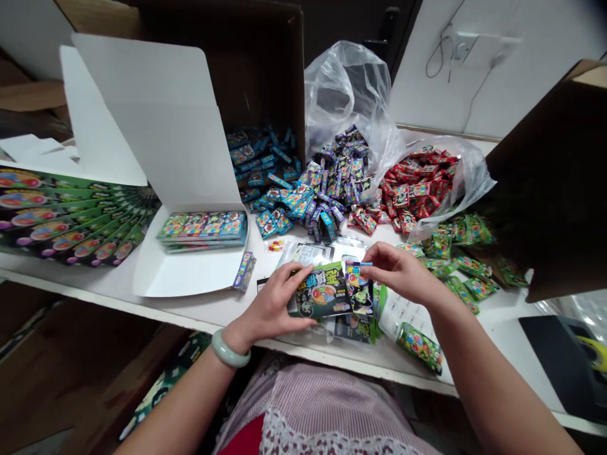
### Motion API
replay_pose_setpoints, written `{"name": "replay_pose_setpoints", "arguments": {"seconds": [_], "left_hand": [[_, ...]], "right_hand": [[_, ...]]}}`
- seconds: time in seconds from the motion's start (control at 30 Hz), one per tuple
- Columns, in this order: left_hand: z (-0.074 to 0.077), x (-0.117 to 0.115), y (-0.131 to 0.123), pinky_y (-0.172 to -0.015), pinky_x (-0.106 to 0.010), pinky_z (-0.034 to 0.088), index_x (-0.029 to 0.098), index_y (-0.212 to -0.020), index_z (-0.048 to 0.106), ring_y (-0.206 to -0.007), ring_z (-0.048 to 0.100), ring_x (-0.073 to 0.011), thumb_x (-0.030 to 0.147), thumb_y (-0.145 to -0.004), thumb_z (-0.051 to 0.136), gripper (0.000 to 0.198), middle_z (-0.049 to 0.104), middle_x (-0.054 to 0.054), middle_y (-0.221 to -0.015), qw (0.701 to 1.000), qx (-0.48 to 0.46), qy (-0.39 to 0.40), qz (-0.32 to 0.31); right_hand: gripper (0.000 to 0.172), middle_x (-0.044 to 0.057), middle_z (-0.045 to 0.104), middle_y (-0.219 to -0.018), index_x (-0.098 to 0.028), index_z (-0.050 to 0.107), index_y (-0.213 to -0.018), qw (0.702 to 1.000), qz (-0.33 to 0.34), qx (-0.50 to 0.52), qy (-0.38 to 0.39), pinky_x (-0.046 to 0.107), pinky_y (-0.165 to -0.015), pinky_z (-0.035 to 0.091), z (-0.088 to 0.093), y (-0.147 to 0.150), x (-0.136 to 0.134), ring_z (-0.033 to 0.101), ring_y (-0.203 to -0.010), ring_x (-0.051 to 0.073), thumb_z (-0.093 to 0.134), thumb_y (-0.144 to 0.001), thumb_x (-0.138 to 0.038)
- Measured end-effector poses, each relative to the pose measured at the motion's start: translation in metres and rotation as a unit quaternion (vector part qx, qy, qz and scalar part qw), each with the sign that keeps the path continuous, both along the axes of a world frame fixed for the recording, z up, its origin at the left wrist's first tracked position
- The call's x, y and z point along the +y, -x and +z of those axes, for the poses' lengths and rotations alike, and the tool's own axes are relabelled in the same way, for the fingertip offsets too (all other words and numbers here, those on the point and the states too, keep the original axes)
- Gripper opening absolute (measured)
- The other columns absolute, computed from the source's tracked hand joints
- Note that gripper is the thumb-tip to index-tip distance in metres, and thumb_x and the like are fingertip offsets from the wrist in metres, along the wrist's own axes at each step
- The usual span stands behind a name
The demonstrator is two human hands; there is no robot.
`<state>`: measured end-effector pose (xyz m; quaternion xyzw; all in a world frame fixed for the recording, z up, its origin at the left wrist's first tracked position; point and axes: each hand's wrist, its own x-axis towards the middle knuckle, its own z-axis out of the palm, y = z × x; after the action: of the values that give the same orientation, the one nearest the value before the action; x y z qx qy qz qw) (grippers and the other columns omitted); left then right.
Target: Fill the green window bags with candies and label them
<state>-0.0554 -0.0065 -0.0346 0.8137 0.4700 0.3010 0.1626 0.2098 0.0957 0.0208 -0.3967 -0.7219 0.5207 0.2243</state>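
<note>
My left hand (277,302) grips a green and black printed candy pouch (323,292), thumb on top and fingers along its left end. At the pouch's right end, my right hand (396,272) pinches the top edge of a small blue and purple candy packet (359,291). The packet's left edge meets the pouch; whether it is partly inside, I cannot tell. Beneath both hands lie more flat green pouches (353,330) and clear plastic. Just right of them, a green candy packet (419,346) rests on a white printed sheet (412,313).
An open white box (190,273) holds rows of small packets (203,230). Behind are heaps of blue (296,199), purple (348,164), red (417,183) and green packets (474,265). Cardboard boxes (559,177) flank the table; fanned green cartons (61,221) stand left. A dark device (554,354) lies right.
</note>
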Motion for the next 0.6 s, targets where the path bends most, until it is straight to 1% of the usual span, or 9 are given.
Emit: {"name": "replay_pose_setpoints", "arguments": {"seconds": [0.13, 0.23, 0.27, 0.33, 0.4, 0.47, 0.5, 0.53, 0.6], "left_hand": [[-0.002, 0.000, -0.002, -0.102, -0.053, 0.043, 0.027, -0.150, 0.020, -0.123, 0.044, -0.0350, 0.045, -0.070, 0.077, 0.100, 0.040, -0.015, -0.134, 0.999, 0.017, -0.002, -0.033], [-0.003, 0.001, -0.003, -0.102, -0.053, 0.044, 0.027, -0.150, 0.018, -0.122, 0.045, -0.0346, 0.044, -0.071, 0.077, 0.101, 0.040, -0.015, -0.133, 1.000, 0.010, 0.002, -0.006], [-0.003, 0.001, -0.003, -0.102, -0.053, 0.044, 0.027, -0.150, 0.018, -0.122, 0.045, -0.0345, 0.044, -0.070, 0.078, 0.101, 0.040, -0.014, -0.132, 1.000, 0.006, 0.002, 0.008], [-0.003, 0.002, -0.003, -0.102, -0.054, 0.043, 0.027, -0.150, 0.019, -0.122, 0.045, -0.0344, 0.042, -0.070, 0.078, 0.100, 0.040, -0.014, -0.131, 0.999, 0.000, -0.001, 0.034], [-0.003, 0.002, -0.002, -0.102, -0.055, 0.043, 0.027, -0.150, 0.020, -0.121, 0.046, -0.0344, 0.042, -0.070, 0.078, 0.100, 0.041, -0.013, -0.130, 0.999, -0.007, -0.002, 0.043], [-0.002, 0.002, -0.002, -0.102, -0.055, 0.044, 0.028, -0.150, 0.019, -0.122, 0.045, -0.0344, 0.042, -0.069, 0.078, 0.101, 0.041, -0.013, -0.130, 0.999, -0.013, 0.006, 0.035], [-0.002, 0.002, -0.002, -0.102, -0.055, 0.044, 0.028, -0.150, 0.019, -0.122, 0.045, -0.0344, 0.042, -0.069, 0.078, 0.101, 0.041, -0.013, -0.130, 0.999, -0.015, 0.011, 0.029], [-0.002, 0.002, -0.002, -0.102, -0.055, 0.044, 0.029, -0.150, 0.019, -0.122, 0.045, -0.0343, 0.043, -0.070, 0.078, 0.101, 0.041, -0.013, -0.130, 0.999, -0.018, 0.016, 0.025], [-0.001, 0.001, -0.001, -0.102, -0.055, 0.044, 0.030, -0.150, 0.019, -0.122, 0.045, -0.0341, 0.043, -0.071, 0.078, 0.100, 0.041, -0.013, -0.130, 0.999, -0.022, 0.020, 0.025]], "right_hand": [[0.020, -0.003, 0.057, -0.063, -0.020, 0.060, -0.081, 0.999, 0.028, -0.021, 0.016, 0.024, -0.049, 0.039, -0.004, 0.009, 0.000, 0.049, -0.055, 0.011, 0.069, -0.077, -0.037], [0.028, 0.000, 0.062, -0.078, -0.021, 0.062, -0.090, 0.997, -0.055, -0.021, -0.052, 0.026, -0.052, 0.045, -0.008, 0.015, -0.005, 0.054, -0.058, 0.012, 0.073, -0.074, -0.040], [0.028, 0.002, 0.063, -0.085, -0.021, 0.062, -0.092, 0.992, -0.082, -0.017, -0.090, 0.029, -0.058, 0.049, -0.010, 0.016, -0.009, 0.058, -0.066, 0.015, 0.072, -0.075, -0.041], [0.024, 0.008, 0.062, -0.103, -0.022, 0.066, -0.095, 0.982, -0.093, -0.019, -0.162, 0.039, -0.080, 0.052, -0.013, 0.016, -0.021, 0.062, -0.093, 0.022, 0.065, -0.083, -0.042], [0.023, 0.011, 0.056, -0.126, -0.024, 0.069, -0.096, 0.979, -0.044, -0.037, -0.198, 0.049, -0.101, 0.042, -0.017, 0.014, -0.033, 0.052, -0.121, 0.027, 0.057, -0.089, -0.043], [0.026, 0.010, 0.047, -0.142, -0.025, 0.071, -0.093, 0.981, 0.024, -0.045, -0.189, 0.051, -0.107, 0.037, -0.021, 0.014, -0.035, 0.043, -0.132, 0.028, 0.053, -0.091, -0.044], [0.028, 0.009, 0.046, -0.144, -0.025, 0.072, -0.091, 0.982, 0.039, -0.038, -0.180, 0.050, -0.106, 0.038, -0.023, 0.015, -0.030, 0.044, -0.132, 0.028, 0.052, -0.092, -0.045], [0.030, 0.009, 0.051, -0.140, -0.025, 0.072, -0.088, 0.983, 0.031, -0.027, -0.178, 0.048, -0.104, 0.041, -0.024, 0.017, -0.021, 0.048, -0.128, 0.027, 0.050, -0.092, -0.046], [0.030, 0.009, 0.065, -0.118, -0.024, 0.071, -0.088, 0.979, -0.052, -0.007, -0.195, 0.044, -0.095, 0.047, -0.029, 0.027, 0.006, 0.060, -0.111, 0.025, 0.050, -0.092, -0.045]]}}
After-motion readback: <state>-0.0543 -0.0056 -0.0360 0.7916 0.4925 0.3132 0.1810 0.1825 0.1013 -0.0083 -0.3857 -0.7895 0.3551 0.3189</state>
